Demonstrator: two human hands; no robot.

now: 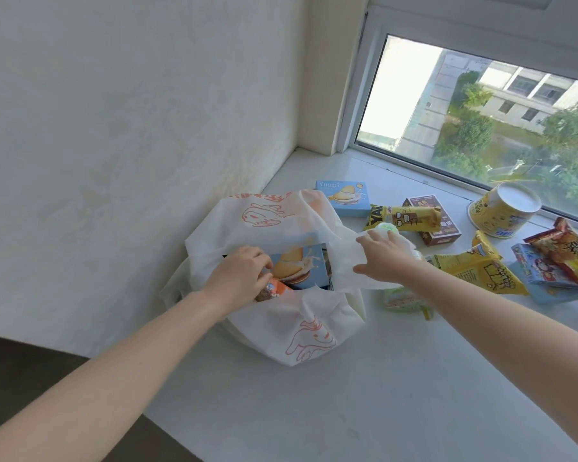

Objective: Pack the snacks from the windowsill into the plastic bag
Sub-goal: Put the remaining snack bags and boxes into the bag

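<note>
Seating biscuit box (301, 270) in plastic bag (281, 331): left hand (239, 276) fingers curled on it, right hand (382, 258) pinching rim.
Next, likely: release, fetch another snack.

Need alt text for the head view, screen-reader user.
A person's left hand grips a blue biscuit box inside a white plastic bag on a windowsill, while the right hand holds the bag's rim open. More snack packets and a yellow cup lie beside the window.

The bag (282, 225) pinched in the right fingers (372, 242) is thin, matt, crinkled film, the box (302, 266) under the left fingers (255, 255) is smooth printed card, the packets (481, 271) beyond the right fingers are glossy film, and the windowsill (347, 395) is smooth.
</note>
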